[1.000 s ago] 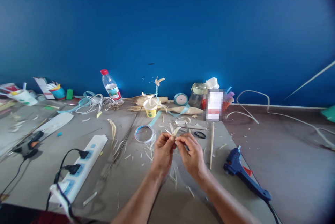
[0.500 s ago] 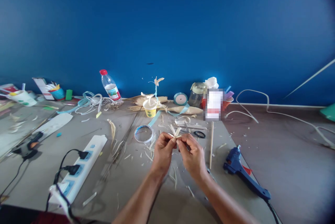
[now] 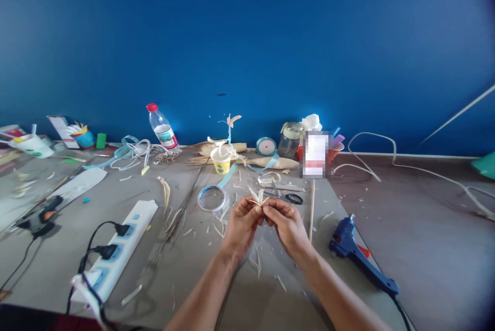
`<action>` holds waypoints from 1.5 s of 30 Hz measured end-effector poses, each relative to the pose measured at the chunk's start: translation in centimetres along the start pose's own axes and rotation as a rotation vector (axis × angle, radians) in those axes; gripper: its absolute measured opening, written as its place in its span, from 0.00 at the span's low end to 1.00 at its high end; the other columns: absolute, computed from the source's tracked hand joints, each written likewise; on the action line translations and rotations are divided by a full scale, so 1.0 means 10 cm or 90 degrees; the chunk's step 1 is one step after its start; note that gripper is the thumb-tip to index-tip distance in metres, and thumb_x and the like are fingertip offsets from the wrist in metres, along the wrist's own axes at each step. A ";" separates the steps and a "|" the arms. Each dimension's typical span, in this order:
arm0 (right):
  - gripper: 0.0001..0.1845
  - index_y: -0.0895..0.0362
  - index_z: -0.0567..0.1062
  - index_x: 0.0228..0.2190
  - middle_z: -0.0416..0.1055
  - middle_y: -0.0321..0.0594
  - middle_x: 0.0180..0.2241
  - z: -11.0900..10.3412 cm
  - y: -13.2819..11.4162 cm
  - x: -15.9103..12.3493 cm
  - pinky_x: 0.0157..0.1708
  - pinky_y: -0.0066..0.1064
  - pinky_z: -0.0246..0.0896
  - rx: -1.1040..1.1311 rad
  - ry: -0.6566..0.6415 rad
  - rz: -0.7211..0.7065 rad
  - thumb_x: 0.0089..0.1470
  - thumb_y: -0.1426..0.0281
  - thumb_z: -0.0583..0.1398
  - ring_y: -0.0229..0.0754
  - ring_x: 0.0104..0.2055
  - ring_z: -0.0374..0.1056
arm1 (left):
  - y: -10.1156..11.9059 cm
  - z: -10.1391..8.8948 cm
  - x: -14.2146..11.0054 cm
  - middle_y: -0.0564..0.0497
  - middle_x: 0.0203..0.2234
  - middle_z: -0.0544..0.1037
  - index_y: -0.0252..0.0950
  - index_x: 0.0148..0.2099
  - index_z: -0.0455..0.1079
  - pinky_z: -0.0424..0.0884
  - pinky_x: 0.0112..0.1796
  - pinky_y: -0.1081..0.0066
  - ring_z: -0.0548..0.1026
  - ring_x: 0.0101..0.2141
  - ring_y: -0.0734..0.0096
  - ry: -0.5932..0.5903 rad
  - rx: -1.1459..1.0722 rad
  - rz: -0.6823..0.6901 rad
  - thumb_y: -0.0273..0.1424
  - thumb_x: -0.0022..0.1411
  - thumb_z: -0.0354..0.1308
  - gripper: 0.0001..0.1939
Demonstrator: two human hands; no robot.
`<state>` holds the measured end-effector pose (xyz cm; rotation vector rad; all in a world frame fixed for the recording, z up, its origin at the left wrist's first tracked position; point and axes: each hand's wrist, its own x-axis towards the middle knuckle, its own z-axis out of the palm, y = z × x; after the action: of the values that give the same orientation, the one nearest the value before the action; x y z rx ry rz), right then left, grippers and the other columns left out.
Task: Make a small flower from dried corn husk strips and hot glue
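My left hand (image 3: 242,222) and my right hand (image 3: 288,224) meet fingertip to fingertip above the grey work surface (image 3: 216,279). Both pinch a small pale straw piece (image 3: 258,197) whose thin petals fan upward between them. Fingers of both hands are closed around its base. Straw scraps (image 3: 216,228) lie scattered under and around the hands. A tape ring (image 3: 212,198) lies just left of the left hand, and a thin wooden stick (image 3: 311,210) lies right of the right hand.
A blue glue gun (image 3: 358,256) lies at the right, a white power strip (image 3: 119,248) with black plugs at the left. Farther back stand a water bottle (image 3: 161,127), a yellow cup (image 3: 221,160), a glass jar (image 3: 291,140), ribbon rolls and cables along the blue wall.
Both hands have shifted slightly and turned the straw piece between the fingertips; the grip stays closed.
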<state>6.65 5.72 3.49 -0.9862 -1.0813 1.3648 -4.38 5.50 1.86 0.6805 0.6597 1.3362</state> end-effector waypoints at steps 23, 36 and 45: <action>0.13 0.59 0.77 0.25 0.68 0.36 0.21 -0.08 -0.13 0.04 0.23 0.26 0.53 0.140 -0.004 0.128 0.41 0.61 0.65 0.33 0.21 0.59 | 0.01 0.02 -0.03 0.55 0.23 0.68 0.36 0.27 0.68 0.60 0.29 0.75 0.65 0.26 0.75 0.167 0.374 0.240 0.26 0.52 0.57 0.02; 0.09 0.57 0.71 0.18 0.62 0.29 0.16 -0.07 -0.11 0.05 0.22 0.26 0.48 0.146 0.022 0.099 0.38 0.67 0.65 0.32 0.20 0.54 | 0.02 0.06 -0.06 0.53 0.24 0.70 0.37 0.27 0.70 0.60 0.32 0.74 0.66 0.28 0.73 0.123 0.399 0.280 0.25 0.51 0.58 0.03; 0.09 0.57 0.70 0.16 0.60 0.30 0.16 -0.09 -0.07 0.07 0.25 0.26 0.47 0.057 0.061 0.030 0.41 0.67 0.63 0.33 0.21 0.54 | -0.02 0.04 -0.06 0.54 0.24 0.66 0.37 0.28 0.67 0.59 0.29 0.75 0.64 0.26 0.74 0.120 0.451 0.267 0.26 0.55 0.54 0.05</action>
<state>7.67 6.54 3.91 -1.0061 -0.9239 1.3781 -4.06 4.89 2.00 1.3263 1.2162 1.5626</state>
